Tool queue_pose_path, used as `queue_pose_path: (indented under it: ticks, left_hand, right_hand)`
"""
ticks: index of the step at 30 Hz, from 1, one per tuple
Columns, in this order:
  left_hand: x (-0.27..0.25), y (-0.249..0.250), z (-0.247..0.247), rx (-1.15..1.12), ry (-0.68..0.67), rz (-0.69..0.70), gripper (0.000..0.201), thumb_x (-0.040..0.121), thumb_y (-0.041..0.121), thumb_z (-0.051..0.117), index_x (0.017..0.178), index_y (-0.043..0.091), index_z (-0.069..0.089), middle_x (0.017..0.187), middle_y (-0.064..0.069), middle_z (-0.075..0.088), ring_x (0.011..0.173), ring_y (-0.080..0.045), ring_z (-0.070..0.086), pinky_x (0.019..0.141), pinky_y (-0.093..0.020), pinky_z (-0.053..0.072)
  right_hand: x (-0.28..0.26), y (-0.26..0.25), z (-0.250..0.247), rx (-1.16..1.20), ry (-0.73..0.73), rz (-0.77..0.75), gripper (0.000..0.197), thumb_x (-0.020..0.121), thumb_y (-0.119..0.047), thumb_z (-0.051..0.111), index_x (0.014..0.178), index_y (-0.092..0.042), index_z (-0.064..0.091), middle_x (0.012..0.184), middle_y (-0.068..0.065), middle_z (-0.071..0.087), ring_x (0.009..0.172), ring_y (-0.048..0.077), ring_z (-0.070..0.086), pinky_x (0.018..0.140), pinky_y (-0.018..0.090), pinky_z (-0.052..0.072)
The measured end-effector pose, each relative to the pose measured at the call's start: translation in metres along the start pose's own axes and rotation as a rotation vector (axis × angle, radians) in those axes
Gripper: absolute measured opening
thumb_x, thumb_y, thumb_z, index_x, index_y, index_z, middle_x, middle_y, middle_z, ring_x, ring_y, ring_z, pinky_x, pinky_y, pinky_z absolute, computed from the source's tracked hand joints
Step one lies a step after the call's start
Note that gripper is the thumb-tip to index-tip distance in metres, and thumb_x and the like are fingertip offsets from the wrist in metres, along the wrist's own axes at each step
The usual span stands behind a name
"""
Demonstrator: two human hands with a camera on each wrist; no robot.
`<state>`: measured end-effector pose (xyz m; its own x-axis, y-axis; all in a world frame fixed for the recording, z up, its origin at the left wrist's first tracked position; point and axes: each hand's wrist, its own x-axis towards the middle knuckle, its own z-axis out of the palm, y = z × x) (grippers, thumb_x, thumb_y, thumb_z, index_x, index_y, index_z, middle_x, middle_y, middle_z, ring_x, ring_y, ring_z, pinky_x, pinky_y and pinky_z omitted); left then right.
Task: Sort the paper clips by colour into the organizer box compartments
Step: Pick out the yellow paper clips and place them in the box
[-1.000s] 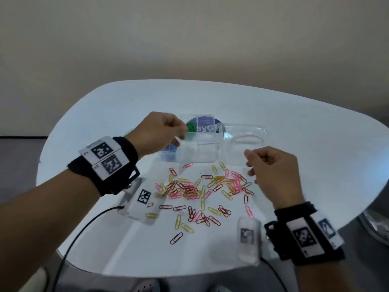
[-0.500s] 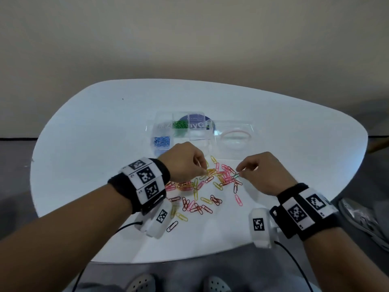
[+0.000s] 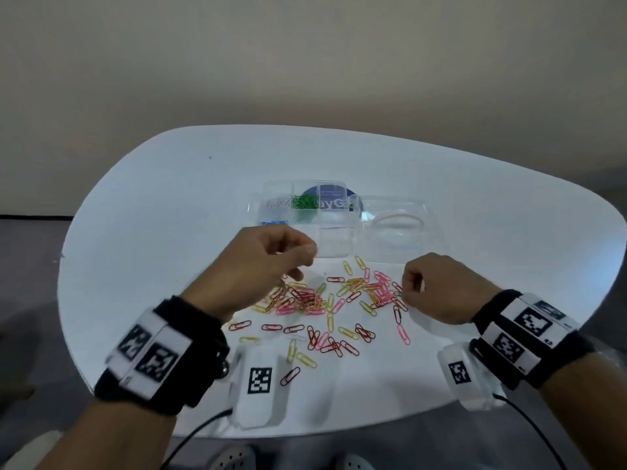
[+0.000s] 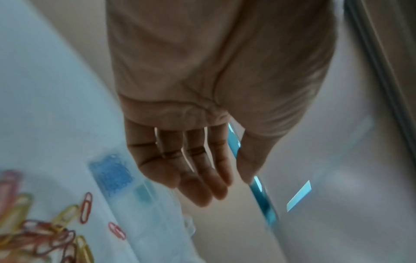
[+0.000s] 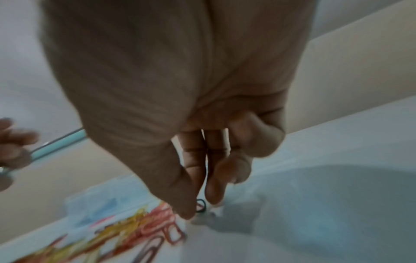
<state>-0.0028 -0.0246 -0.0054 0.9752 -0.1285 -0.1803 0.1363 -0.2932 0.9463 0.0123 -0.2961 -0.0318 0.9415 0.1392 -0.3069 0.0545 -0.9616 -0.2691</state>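
Right wrist view: right hand (image 5: pixel 195 208) down at the right edge of the paper clips (image 3: pixel 339 300), thumb and forefinger closing narrow on a dark green clip (image 5: pixel 201 206) lying directly beneath the fingertips, not yet clearly lifted. Left hand (image 3: pixel 268 262) raised above the pile's left side, fingers loosely relaxed, holding nothing. Beyond the pile, on the far side of the surface (image 3: pixel 169 198), organizer box (image 3: pixel 305 215), with green clips already in a back compartment. Box up and left from the right hand; left hand nearer.
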Motion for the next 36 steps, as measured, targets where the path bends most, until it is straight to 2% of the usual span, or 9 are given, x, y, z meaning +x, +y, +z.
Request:
queue_pose_path:
  ticks: [2,6,10,14,17,22,25,30,36]
  left_hand:
    - [-0.011,-0.01,-0.012,-0.151,0.069,-0.03,0.008,0.089,0.022,0.068,0.09,0.015,0.073,0.081,-0.001,0.074,0.069,-0.012,0.066,0.065,-0.028,0.049]
    - [-0.012,-0.024,-0.024,-0.097,0.117,-0.06,0.007,0.09,0.02,0.068,0.092,0.016,0.073,0.082,-0.002,0.075,0.067,-0.009,0.066,0.063,-0.024,0.049]
    - [-0.008,-0.03,-0.027,-0.106,0.161,-0.069,0.006,0.09,0.019,0.068,0.091,0.016,0.073,0.08,0.0,0.075,0.067,-0.009,0.066,0.062,-0.024,0.049]
    - [-0.008,-0.036,-0.025,-0.063,0.18,-0.052,0.004,0.088,0.017,0.07,0.089,0.016,0.074,0.078,-0.002,0.073,0.067,-0.01,0.066,0.059,-0.02,0.049]
    - [-0.006,-0.037,-0.025,-0.037,0.187,-0.032,0.003,0.086,0.015,0.073,0.087,0.016,0.075,0.074,0.001,0.071,0.064,-0.008,0.065,0.057,-0.018,0.048]
    - [0.008,-0.036,-0.007,0.227,0.053,-0.011,0.006,0.082,0.017,0.076,0.08,0.023,0.076,0.073,0.007,0.072,0.054,0.001,0.058,0.057,-0.015,0.043]
    - [0.015,-0.034,0.004,0.435,-0.046,-0.01,0.005,0.083,0.022,0.074,0.083,0.025,0.078,0.082,0.007,0.073,0.068,0.0,0.063,0.065,-0.017,0.048]
    - [0.028,-0.029,0.011,0.718,0.001,-0.075,0.011,0.083,0.023,0.066,0.082,0.033,0.068,0.094,0.01,0.064,0.094,-0.014,0.063,0.086,-0.033,0.053]
    - [0.04,-0.03,0.012,0.879,-0.048,-0.108,0.01,0.081,0.021,0.069,0.074,0.027,0.066,0.098,0.006,0.068,0.093,-0.019,0.065,0.081,-0.033,0.055]
  right_hand:
    - [-0.002,-0.005,-0.009,0.111,0.031,-0.036,0.015,0.085,-0.019,0.069,0.071,-0.021,0.064,0.082,-0.009,0.065,0.072,0.007,0.06,0.062,0.021,0.044]
    - [0.021,-0.045,-0.038,0.411,0.278,-0.143,0.01,0.08,-0.009,0.074,0.072,-0.014,0.07,0.066,-0.006,0.065,0.058,0.007,0.056,0.054,0.014,0.043]
    - [0.077,-0.1,-0.054,0.484,0.401,-0.177,0.011,0.079,-0.005,0.067,0.07,-0.009,0.071,0.061,-0.004,0.063,0.049,0.002,0.055,0.053,0.022,0.049]
    - [0.111,-0.119,-0.053,0.569,0.378,-0.08,0.021,0.081,-0.01,0.072,0.063,-0.016,0.063,0.067,-0.002,0.066,0.075,0.019,0.069,0.069,0.035,0.059]
    - [0.096,-0.112,-0.046,0.548,0.426,-0.1,0.021,0.082,-0.014,0.076,0.064,-0.016,0.064,0.056,-0.012,0.061,0.055,0.003,0.058,0.053,0.02,0.046]
    - [0.036,-0.1,-0.016,0.283,0.047,-0.178,0.007,0.082,-0.018,0.075,0.077,-0.014,0.077,0.063,-0.009,0.064,0.053,0.001,0.053,0.053,0.016,0.04]
    - [0.025,-0.094,-0.001,0.217,0.031,-0.138,0.007,0.083,-0.019,0.073,0.078,-0.018,0.077,0.066,-0.013,0.062,0.063,0.005,0.059,0.059,0.02,0.043]
    - [0.026,-0.103,0.007,0.115,-0.033,-0.178,0.021,0.084,-0.017,0.068,0.094,-0.034,0.074,0.081,-0.012,0.062,0.087,0.014,0.063,0.083,0.033,0.054]
    - [0.031,-0.11,0.018,-0.048,-0.096,-0.169,0.019,0.077,-0.011,0.069,0.084,-0.029,0.069,0.086,-0.009,0.066,0.086,0.017,0.065,0.071,0.03,0.052]
